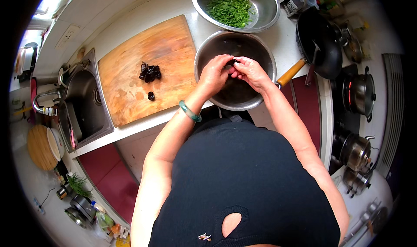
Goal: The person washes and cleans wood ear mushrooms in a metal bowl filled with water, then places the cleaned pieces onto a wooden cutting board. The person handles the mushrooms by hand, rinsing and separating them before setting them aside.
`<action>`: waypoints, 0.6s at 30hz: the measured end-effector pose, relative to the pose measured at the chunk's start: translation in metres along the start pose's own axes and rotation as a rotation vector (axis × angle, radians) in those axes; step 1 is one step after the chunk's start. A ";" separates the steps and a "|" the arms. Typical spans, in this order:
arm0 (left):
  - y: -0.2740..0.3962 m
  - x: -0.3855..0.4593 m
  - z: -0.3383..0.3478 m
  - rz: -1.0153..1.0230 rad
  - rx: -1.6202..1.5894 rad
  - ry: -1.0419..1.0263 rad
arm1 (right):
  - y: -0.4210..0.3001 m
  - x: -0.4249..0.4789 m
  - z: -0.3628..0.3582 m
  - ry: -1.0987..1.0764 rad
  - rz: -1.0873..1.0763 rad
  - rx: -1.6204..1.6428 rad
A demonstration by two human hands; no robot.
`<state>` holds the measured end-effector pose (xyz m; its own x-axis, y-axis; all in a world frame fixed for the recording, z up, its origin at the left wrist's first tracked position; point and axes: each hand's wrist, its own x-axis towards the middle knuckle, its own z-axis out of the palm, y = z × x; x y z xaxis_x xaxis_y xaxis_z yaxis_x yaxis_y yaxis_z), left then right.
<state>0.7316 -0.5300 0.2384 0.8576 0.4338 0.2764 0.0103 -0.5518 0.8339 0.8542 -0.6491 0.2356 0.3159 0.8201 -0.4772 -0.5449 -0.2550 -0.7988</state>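
Over a steel basin of dark water, my left hand and my right hand meet. Between their fingertips they pinch a small dark piece of wood ear fungus, mostly covered by the fingers. To the left, a wooden cutting board bears a small heap of glossy black fungus. One separate black piece lies just below that heap. A green bangle circles my left wrist.
Behind the basin stands a steel bowl of chopped greens. A black wok with a wooden handle sits at right, its handle close to the basin. Pots line the right counter. A sink adjoins the board's left edge.
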 end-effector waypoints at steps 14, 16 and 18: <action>-0.008 0.013 0.019 -0.835 -0.927 -0.048 | 0.001 -0.001 0.006 0.149 0.033 -0.002; -0.008 0.013 0.020 -0.845 -0.999 -0.067 | 0.003 0.001 0.001 0.121 0.067 0.092; -0.006 0.013 0.020 -0.900 -1.068 -0.068 | 0.005 0.003 -0.006 0.112 0.081 0.149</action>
<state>0.7532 -0.5347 0.2274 0.7896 0.2931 -0.5391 0.1981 0.7098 0.6760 0.8565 -0.6511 0.2281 0.3466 0.7356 -0.5820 -0.6785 -0.2317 -0.6971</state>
